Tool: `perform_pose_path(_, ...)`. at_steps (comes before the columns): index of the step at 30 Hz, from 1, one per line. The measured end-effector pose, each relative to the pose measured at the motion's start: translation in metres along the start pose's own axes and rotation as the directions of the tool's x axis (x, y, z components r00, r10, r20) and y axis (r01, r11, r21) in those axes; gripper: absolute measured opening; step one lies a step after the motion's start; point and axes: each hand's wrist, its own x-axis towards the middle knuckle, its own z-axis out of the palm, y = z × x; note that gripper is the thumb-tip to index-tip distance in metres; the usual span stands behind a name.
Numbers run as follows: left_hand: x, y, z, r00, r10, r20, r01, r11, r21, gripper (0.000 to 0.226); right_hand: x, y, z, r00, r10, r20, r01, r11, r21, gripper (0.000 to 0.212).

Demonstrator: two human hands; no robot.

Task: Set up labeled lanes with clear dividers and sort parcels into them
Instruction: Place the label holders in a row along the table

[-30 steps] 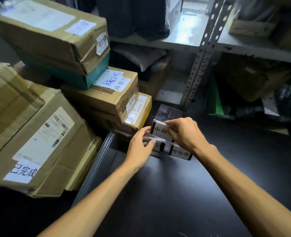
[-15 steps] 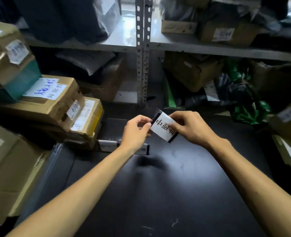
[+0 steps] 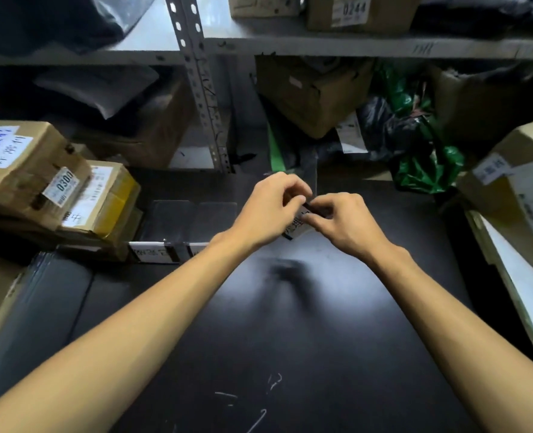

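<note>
Both hands meet over the middle of the black table [image 3: 290, 323]. My left hand [image 3: 269, 207] and my right hand [image 3: 341, 221] pinch a clear divider with a white label card [image 3: 298, 228] printed with black characters; most of the card is hidden by the fingers, and its clear upright pane [image 3: 313, 175] rises behind them. Two more clear labeled dividers [image 3: 177, 232] stand side by side at the left, next to a stack of cardboard parcels [image 3: 52, 185] carrying white labels.
A metal shelf rack [image 3: 202, 98] runs along the back, holding boxes and dark and green bags [image 3: 424, 164]. A large parcel [image 3: 521, 189] sits at the right edge. Clear sheets [image 3: 49, 295] lean at the left by another box.
The view has swung right. Both hands carried the label divider away from the other two, rightward and lower toward the table, and the fingers now cover most of its card.
</note>
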Motion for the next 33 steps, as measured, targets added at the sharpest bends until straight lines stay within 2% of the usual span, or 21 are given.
perform_pose_path(1,-0.002,-0.001,0.003,0.998,-0.016,-0.058,0.014,0.999,-0.029,0.018,-0.001,0.005,0.001,0.999,0.031,-0.012,-0.030,0.999,0.034,0.024)
perform_pose_path(3,-0.007,-0.008,0.009,0.972,-0.103,-0.212,0.088,0.993,-0.080,0.026,-0.003,0.014,0.003,0.995,0.098,-0.031,-0.088,0.967,0.239,0.027)
perform_pose_path(5,-0.012,-0.018,0.013,0.912,-0.300,-0.279,0.250,0.947,-0.201,0.027,-0.006,0.020,0.008,0.986,0.165,0.028,-0.158,0.864,0.478,0.032)
perform_pose_path(7,-0.017,-0.024,0.016,0.857,-0.482,-0.183,0.389,0.838,-0.383,0.020,-0.007,0.026,0.013,0.977,0.191,0.098,-0.211,0.772,0.599,0.039)
perform_pose_path(8,-0.020,-0.026,0.018,0.854,-0.503,-0.133,0.409,0.807,-0.425,0.015,-0.007,0.029,0.016,0.974,0.189,0.125,-0.225,0.744,0.629,0.037)
perform_pose_path(12,-0.028,-0.037,0.021,0.891,-0.440,-0.115,0.367,0.846,-0.387,0.016,-0.009,0.041,0.030,0.962,0.190,0.195,-0.272,0.664,0.696,0.028)
perform_pose_path(15,-0.029,-0.049,0.025,0.912,-0.399,-0.096,0.355,0.884,-0.304,0.015,-0.010,0.054,0.048,0.950,0.228,0.213,-0.312,0.720,0.620,0.029)
perform_pose_path(18,-0.032,-0.064,0.030,0.925,-0.371,-0.074,0.350,0.913,-0.208,0.013,-0.008,0.065,0.069,0.963,0.237,0.132,-0.271,0.863,0.426,0.021)
perform_pose_path(21,-0.039,-0.077,0.034,0.924,-0.377,-0.061,0.369,0.923,-0.111,0.013,-0.007,0.070,0.085,0.977,0.211,0.035,-0.214,0.957,0.198,0.021)
perform_pose_path(23,-0.044,-0.085,0.038,0.918,-0.395,-0.049,0.391,0.918,-0.068,0.014,-0.009,0.071,0.095,0.980,0.194,0.041,-0.198,0.972,0.129,0.019)
perform_pose_path(28,-0.055,-0.101,0.048,0.907,-0.421,-0.014,0.422,0.907,0.005,0.016,-0.012,0.076,0.115,0.964,0.245,0.103,-0.255,0.961,0.102,0.012)
perform_pose_path(33,-0.062,-0.109,0.052,0.900,-0.435,-0.021,0.435,0.900,0.036,0.013,-0.015,0.079,0.123,0.960,0.268,0.076,-0.273,0.960,0.068,0.012)
